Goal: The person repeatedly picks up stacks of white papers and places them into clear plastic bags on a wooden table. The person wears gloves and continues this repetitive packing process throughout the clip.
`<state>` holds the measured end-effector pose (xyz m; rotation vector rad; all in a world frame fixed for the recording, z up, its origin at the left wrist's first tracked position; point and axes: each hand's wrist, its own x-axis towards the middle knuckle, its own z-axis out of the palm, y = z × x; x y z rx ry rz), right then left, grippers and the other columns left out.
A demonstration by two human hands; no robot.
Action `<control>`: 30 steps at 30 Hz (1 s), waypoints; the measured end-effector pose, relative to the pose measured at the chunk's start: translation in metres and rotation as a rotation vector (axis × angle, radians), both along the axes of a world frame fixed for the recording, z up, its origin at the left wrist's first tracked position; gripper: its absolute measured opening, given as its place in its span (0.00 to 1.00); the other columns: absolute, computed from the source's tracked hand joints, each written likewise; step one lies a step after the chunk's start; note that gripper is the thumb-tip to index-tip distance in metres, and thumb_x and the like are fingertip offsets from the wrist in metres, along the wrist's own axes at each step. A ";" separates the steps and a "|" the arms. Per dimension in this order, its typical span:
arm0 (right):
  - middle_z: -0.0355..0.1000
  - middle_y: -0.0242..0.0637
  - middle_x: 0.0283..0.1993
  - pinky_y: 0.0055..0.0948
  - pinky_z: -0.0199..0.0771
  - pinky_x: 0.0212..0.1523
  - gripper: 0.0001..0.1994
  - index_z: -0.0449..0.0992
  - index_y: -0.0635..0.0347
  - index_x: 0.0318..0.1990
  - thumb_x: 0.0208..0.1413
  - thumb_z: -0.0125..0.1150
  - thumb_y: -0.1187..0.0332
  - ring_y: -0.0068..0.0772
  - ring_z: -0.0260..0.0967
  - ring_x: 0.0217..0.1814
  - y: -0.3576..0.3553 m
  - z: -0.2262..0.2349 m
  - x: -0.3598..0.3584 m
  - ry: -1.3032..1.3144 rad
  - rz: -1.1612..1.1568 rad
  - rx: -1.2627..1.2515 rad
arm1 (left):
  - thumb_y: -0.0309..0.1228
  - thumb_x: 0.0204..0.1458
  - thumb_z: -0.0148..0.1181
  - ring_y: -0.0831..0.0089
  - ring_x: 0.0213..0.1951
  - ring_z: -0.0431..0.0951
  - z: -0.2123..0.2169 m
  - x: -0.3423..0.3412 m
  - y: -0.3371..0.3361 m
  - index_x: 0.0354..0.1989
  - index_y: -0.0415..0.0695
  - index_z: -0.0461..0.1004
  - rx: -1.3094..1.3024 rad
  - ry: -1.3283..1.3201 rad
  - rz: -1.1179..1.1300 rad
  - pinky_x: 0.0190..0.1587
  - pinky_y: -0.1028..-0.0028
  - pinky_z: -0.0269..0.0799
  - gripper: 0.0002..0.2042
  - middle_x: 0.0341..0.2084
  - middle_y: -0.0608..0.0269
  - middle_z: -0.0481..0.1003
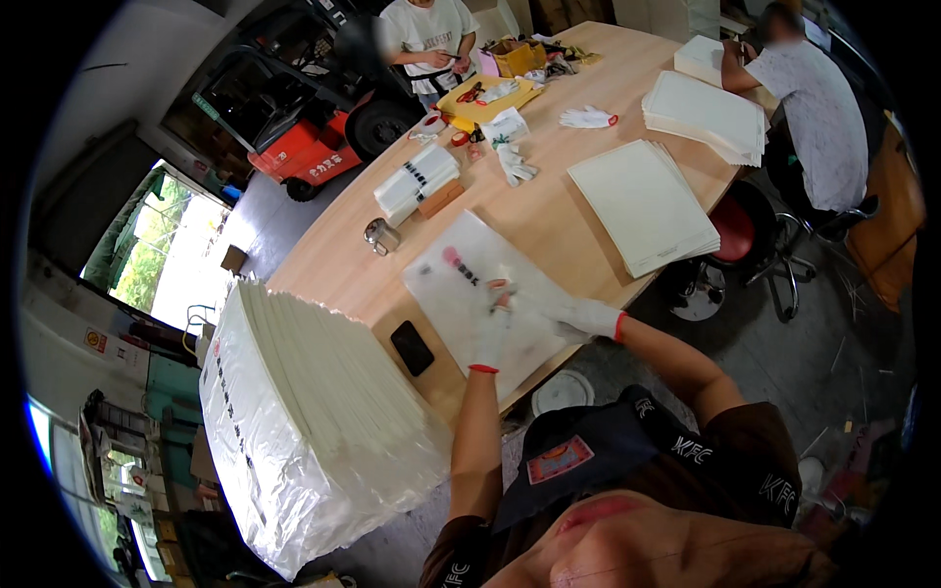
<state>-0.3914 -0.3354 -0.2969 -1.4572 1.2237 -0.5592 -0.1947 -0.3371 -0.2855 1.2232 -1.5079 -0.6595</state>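
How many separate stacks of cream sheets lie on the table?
3: one stack near the table's right edge, one beyond it, and one at the far right by a seated person. More may be hidden.

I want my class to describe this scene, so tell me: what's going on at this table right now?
A person in white gloves works at a long wooden table. Both the left hand and the right hand rest on a clear plastic bag lying flat on the table, fingers meeting near its middle. A black phone lies beside the bag, and a tall plastic-wrapped stack of white sheets stands at the person's left. Further along lie more stacks of sheets, and two other people sit at the far end.
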 end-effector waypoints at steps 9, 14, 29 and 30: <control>0.73 0.43 0.35 0.40 0.71 0.37 0.10 0.75 0.55 0.34 0.50 0.49 0.64 0.43 0.71 0.38 0.046 -0.036 -0.024 0.132 0.263 -0.398 | 0.27 0.51 0.52 0.64 0.46 0.74 0.041 -0.100 0.096 0.46 0.43 0.69 0.427 -0.843 -0.478 0.47 0.69 0.68 0.13 0.41 0.52 0.74; 0.73 0.42 0.35 0.40 0.71 0.38 0.09 0.75 0.55 0.33 0.48 0.49 0.66 0.42 0.70 0.39 0.002 -0.040 -0.045 0.669 0.251 -0.431 | 0.30 0.58 0.48 0.70 0.39 0.74 -0.045 -0.030 0.053 0.47 0.40 0.69 0.169 -0.228 -0.099 0.43 0.73 0.69 0.11 0.38 0.56 0.73; 0.72 0.37 0.33 0.37 0.73 0.33 0.08 0.72 0.55 0.35 0.50 0.51 0.64 0.38 0.73 0.33 -0.068 -0.060 -0.185 1.010 0.242 -1.023 | 0.35 0.59 0.49 0.78 0.32 0.72 -0.116 -0.087 0.001 0.45 0.39 0.71 0.459 0.021 -0.443 0.37 0.77 0.70 0.13 0.35 0.63 0.74; 0.71 0.38 0.28 0.38 0.72 0.30 0.07 0.72 0.56 0.31 0.49 0.51 0.64 0.39 0.72 0.29 -0.059 -0.046 -0.178 0.975 0.198 -1.052 | 0.36 0.59 0.49 0.78 0.32 0.71 -0.106 -0.092 0.001 0.44 0.39 0.71 0.503 -0.029 -0.452 0.36 0.77 0.69 0.13 0.34 0.64 0.74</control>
